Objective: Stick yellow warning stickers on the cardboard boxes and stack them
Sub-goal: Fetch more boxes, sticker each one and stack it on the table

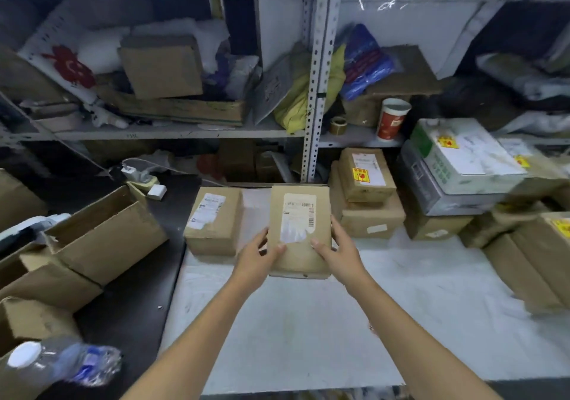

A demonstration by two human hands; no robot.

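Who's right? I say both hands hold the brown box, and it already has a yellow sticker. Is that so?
Not quite. The left hand and right hand do hold the cardboard box, but the head view shows only a white shipping label on it, no yellow sticker.

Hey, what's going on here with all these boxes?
A person is holding a small cardboard box with both hands, the left hand and right hand gripping its sides over a white table. Its top shows a shipping label but no yellow sticker. To its right, a stacked box already carries a yellow sticker. A second box on the left shows none.
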